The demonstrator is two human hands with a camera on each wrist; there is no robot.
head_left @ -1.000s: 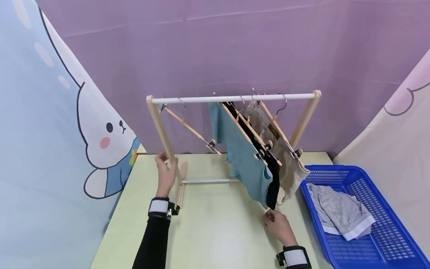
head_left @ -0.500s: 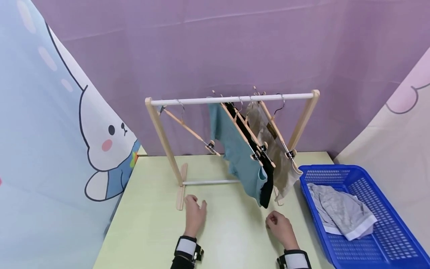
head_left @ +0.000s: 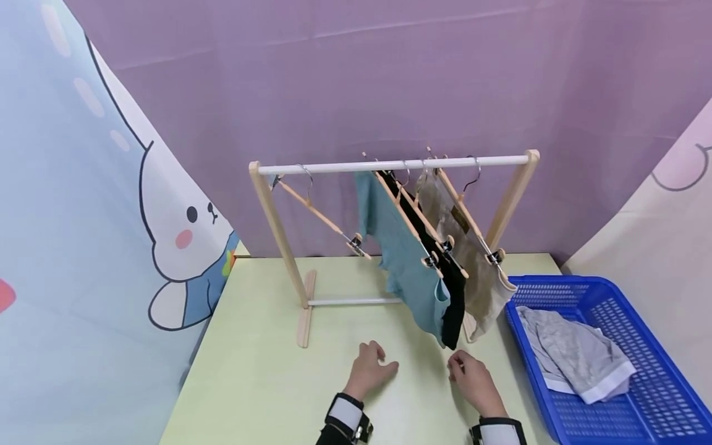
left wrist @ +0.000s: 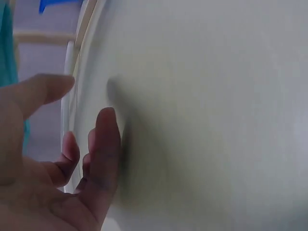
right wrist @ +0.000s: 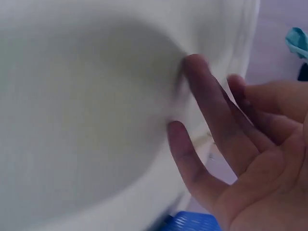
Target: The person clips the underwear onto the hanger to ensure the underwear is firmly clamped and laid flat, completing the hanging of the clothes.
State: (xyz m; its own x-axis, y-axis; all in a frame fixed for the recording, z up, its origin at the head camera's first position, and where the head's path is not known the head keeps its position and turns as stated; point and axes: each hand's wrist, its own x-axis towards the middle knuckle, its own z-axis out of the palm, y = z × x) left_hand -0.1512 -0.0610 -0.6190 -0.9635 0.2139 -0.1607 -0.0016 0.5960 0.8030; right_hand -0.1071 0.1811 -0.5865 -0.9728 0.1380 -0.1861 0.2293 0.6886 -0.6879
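The left hand (head_left: 369,369) is at the near side of the table (head_left: 250,371), thumb and fingers spread wide, holding nothing. The right hand (head_left: 473,380) is to its right, fingers loosely bent, holding nothing. Contact between fingertips and table cannot be confirmed. Beyond the hands, blue shorts (head_left: 408,272), black cloth (head_left: 455,303) and beige cloth (head_left: 484,303) hang from the rack (head_left: 334,167), right of centre.
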